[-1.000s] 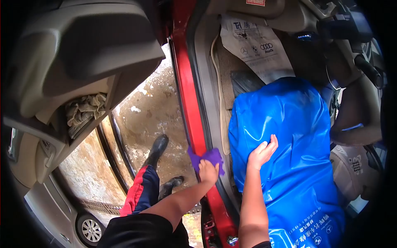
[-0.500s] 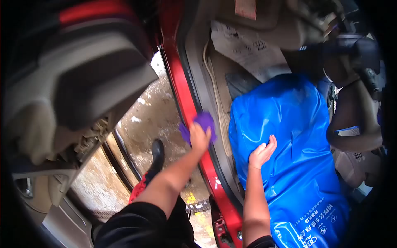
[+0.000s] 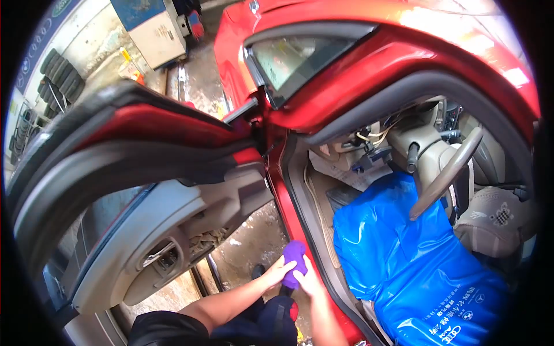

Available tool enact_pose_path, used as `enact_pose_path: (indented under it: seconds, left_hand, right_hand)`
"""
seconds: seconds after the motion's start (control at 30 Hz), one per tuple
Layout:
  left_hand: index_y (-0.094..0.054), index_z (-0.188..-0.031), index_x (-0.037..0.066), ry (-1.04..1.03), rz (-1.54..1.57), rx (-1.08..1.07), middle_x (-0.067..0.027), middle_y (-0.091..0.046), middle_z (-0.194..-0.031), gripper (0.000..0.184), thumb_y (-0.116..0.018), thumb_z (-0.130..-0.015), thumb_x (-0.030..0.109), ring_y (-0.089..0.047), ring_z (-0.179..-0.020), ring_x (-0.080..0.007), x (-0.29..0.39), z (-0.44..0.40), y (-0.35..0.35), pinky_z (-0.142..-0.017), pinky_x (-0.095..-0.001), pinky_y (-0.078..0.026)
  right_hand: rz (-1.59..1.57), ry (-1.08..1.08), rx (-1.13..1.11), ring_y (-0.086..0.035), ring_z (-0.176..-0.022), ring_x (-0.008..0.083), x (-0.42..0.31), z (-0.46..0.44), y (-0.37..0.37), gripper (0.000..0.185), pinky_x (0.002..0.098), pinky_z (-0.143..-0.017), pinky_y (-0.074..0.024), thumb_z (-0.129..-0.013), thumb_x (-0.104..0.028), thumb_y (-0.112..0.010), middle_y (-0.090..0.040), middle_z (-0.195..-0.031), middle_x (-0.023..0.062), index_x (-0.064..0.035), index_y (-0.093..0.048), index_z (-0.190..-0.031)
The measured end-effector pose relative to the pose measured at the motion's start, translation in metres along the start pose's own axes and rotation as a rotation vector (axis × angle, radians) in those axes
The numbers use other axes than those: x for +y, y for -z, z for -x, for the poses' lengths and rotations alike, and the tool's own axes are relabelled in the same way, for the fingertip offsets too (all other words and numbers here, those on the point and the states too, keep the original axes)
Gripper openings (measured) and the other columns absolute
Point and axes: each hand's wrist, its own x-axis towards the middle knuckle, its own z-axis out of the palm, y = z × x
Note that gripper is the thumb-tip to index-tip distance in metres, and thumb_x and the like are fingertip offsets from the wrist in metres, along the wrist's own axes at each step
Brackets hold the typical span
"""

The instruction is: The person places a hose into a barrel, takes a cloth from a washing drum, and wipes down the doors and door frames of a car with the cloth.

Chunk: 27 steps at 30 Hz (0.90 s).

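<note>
A bunched purple cloth (image 3: 295, 254) is between my two hands, just beside the car's red door sill (image 3: 291, 216). My left hand (image 3: 279, 273) grips it from the left, thumb laid on the fabric. On the other side, my right hand (image 3: 310, 280) has its fingers closed around the cloth's right edge. Some fingertips of both hands are hidden by the cloth. To the right, a shiny blue seat cover (image 3: 392, 242) with white printing drapes the driver's seat.
At left the car door (image 3: 156, 230) stands wide, with things in its pocket. The steering wheel (image 3: 447, 173) hangs over the seat cover, and loose wires (image 3: 372, 135) show below the dashboard. Stacked tyres (image 3: 60, 81) and a blue-and-white cabinet (image 3: 151, 34) stand farther back.
My right hand has left the blue seat cover and now grips the purple cloth alongside my left hand. The cloth is off the sill's surface, and the view has tilted up toward the windscreen.
</note>
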Motion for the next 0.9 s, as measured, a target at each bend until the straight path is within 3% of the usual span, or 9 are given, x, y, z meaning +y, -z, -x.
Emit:
enact_pose_path:
  seconds: [0.07,0.23,0.33,0.47,0.67,0.7,0.73,0.8,0.9]
  left_hand:
    - [-0.03,-0.141,0.001,-0.001,-0.062,0.081,-0.0157,-0.039,-0.138,0.065,-0.057,-0.091,0.035,-0.037,-0.128,-0.0254,0.018,0.002,-0.01,-0.108,-0.0336,-0.027]
    - [-0.031,-0.139,-0.001,-0.585,-0.75,0.321,-0.0213,-0.037,-0.14,0.067,-0.058,-0.089,0.034,-0.032,-0.133,-0.0293,0.125,0.059,-0.024,-0.111,-0.0385,-0.024]
    - [-0.037,-0.134,0.0,-0.277,-0.464,0.32,-0.0139,-0.046,-0.135,0.051,-0.056,-0.092,0.023,-0.044,-0.125,-0.0229,0.109,0.107,0.021,-0.107,-0.0335,-0.032]
    - [-0.052,-0.12,-0.002,0.158,-0.801,0.629,-0.0207,-0.06,-0.115,0.056,-0.056,-0.087,0.042,-0.057,-0.11,-0.0286,0.005,0.193,0.1,-0.094,-0.0353,-0.043]
    - [-0.068,-0.085,0.002,0.532,-0.878,0.553,-0.0216,-0.066,-0.088,0.051,-0.051,-0.08,0.05,-0.064,-0.087,-0.0362,-0.145,0.319,0.157,-0.08,-0.0415,-0.049]
    - [-0.067,-0.092,0.01,0.278,-0.966,0.692,-0.0157,-0.067,-0.089,0.014,-0.054,-0.091,0.016,-0.064,-0.079,-0.0306,-0.164,0.337,0.148,-0.071,-0.0465,-0.051]
    - [-0.067,-0.097,0.012,0.337,-1.068,0.517,-0.0181,-0.065,-0.104,0.027,-0.062,-0.086,0.036,-0.064,-0.089,-0.0345,-0.229,0.341,0.197,-0.076,-0.0544,-0.049]
    - [-0.069,-0.091,0.005,0.494,-1.056,0.593,-0.0231,-0.065,-0.097,0.051,-0.047,-0.08,0.05,-0.062,-0.094,-0.0352,-0.247,0.349,0.197,-0.086,-0.0417,-0.047]
    - [-0.067,-0.101,0.005,0.578,-0.996,0.473,-0.025,-0.061,-0.107,0.052,-0.044,-0.082,0.048,-0.058,-0.104,-0.0378,-0.171,0.354,0.156,-0.09,-0.0439,-0.045]
  right_hand:
    - [-0.339,0.001,0.292,-0.049,-0.117,0.0232,-0.022,-0.016,-0.036,0.06,0.0361,-0.1,-0.0398,-0.083,-0.001,-0.059,-0.048,-0.127,0.0139,-0.0016,-0.034,-0.137]
    - [-0.646,0.291,0.144,-0.051,-0.114,0.0195,-0.153,-0.097,-0.041,0.053,0.0343,-0.1,-0.0397,-0.084,0.004,-0.054,-0.052,-0.123,0.0093,-0.0027,-0.04,-0.134]
    - [-0.596,0.434,-0.141,-0.048,-0.117,0.0187,-0.216,-0.175,-0.06,0.058,0.0328,-0.103,-0.0357,-0.08,0.006,-0.06,-0.05,-0.127,0.0105,-0.003,-0.041,-0.134]
    - [0.135,1.08,-0.078,-0.045,-0.122,0.0281,-0.299,-0.189,-0.135,0.058,0.0365,-0.105,-0.0333,-0.078,0.002,-0.064,-0.047,-0.13,0.015,-0.0047,-0.042,-0.13]
    - [0.132,0.878,0.072,-0.05,-0.108,0.0209,-0.267,-0.212,-0.142,0.042,0.0303,-0.097,-0.0358,-0.082,0.002,-0.059,-0.053,-0.114,0.0078,-0.0023,-0.048,-0.123]
    - [0.056,0.78,-0.002,-0.049,-0.112,0.0209,-0.264,-0.209,-0.146,0.046,0.0317,-0.099,-0.0353,-0.083,0.001,-0.058,-0.052,-0.118,0.0104,-0.0013,-0.046,-0.127]
    - [0.015,0.705,0.035,-0.047,-0.115,0.0214,-0.274,-0.184,-0.157,0.052,0.0329,-0.101,-0.0336,-0.084,0.001,-0.058,-0.05,-0.124,0.013,0.0003,-0.041,-0.133]
    - [-0.194,0.652,0.03,-0.045,-0.118,0.022,-0.306,-0.128,-0.183,0.058,0.0331,-0.103,-0.0311,-0.085,0.001,-0.058,-0.046,-0.13,0.0141,0.0019,-0.034,-0.138]
    - [-0.371,0.732,0.161,-0.042,-0.12,0.023,-0.338,-0.077,-0.204,0.067,0.0344,-0.105,-0.0287,-0.085,0.002,-0.057,-0.04,-0.134,0.0158,0.002,-0.022,-0.142]
